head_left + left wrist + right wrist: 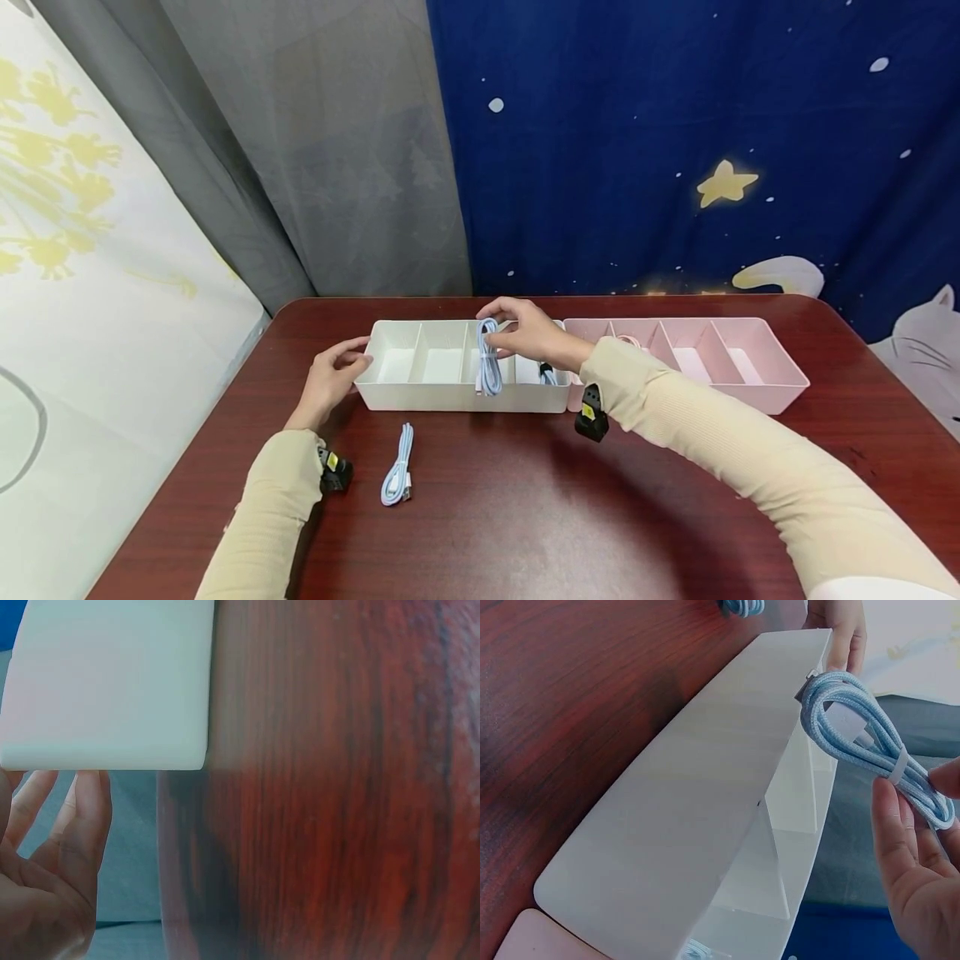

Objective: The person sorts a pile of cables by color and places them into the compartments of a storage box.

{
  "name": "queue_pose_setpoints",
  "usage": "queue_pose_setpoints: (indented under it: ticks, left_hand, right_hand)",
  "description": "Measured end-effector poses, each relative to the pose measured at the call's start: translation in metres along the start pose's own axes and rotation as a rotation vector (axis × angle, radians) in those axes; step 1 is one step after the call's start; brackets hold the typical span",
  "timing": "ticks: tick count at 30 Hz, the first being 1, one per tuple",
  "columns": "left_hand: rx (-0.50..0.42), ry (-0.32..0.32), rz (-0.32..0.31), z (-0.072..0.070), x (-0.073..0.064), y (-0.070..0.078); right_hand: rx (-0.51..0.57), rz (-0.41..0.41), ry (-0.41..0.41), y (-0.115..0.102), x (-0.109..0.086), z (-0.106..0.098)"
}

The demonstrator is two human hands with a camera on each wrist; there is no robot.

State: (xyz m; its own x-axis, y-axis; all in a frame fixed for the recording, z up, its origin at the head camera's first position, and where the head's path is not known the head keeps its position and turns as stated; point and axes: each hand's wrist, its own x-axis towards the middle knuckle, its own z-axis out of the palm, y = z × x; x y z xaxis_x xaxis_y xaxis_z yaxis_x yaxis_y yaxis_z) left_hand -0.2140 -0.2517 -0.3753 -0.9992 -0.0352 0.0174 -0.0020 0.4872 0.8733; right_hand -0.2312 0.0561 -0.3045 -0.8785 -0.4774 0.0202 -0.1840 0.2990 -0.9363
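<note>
No txt, nos. or brands legible; yellow labels [588,412] on both blk wrist cams [592,428] too sm. to read, head vw.

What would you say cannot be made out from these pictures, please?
Pink loop, head view: partly hidden behind the right sleeve.
Stowed cable, head view: lower part hidden by the front wall of the white box.
Table cable, right wrist view: cut off by the top edge.
Left hand, left wrist view: cut off by the left and bottom edges.

Vis. on my feed: 3 blue cables [402,454], 1 pink coil [628,340], 1 white box [450,398], 1 pink box [765,397] (4 slots [444,367] ea.), 2 hands [330,379], 2 wrist cams [592,417], 1 desk [487,525].
</note>
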Motion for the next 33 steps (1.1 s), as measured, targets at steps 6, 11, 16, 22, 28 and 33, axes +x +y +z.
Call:
queue_pose_setpoints:
  ticks: [6,11,16,22,28,33]
  left_hand:
    - [-0.003,-0.004,-0.001,0.0,0.0,-0.001]
    - [0.003,0.005,0.004,0.0,0.001,-0.003]
    - [0.005,0.011,0.003,0.0,0.0,-0.003]
    - [0.008,0.014,0.001,0.0,0.0,-0.003]
    - [0.024,0.023,-0.004,0.0,0.0,-0.003]
    - [0.026,0.02,-0.002,0.001,0.0,-0.003]
  right_hand:
    - [-0.005,0.007,0.007,-0.001,0.002,0.0]
    - [-0.016,-0.002,0.003,-0.005,0.004,0.001]
    - [-0.046,-0.006,0.005,-0.008,0.007,0.0]
    - [-0.081,-0.024,0.019,-0.01,0.011,-0.004]
    - [-0.088,-0.008,0.03,-0.009,0.014,-0.007]
    - [-0.084,-0.002,0.039,-0.008,0.015,-0.008]
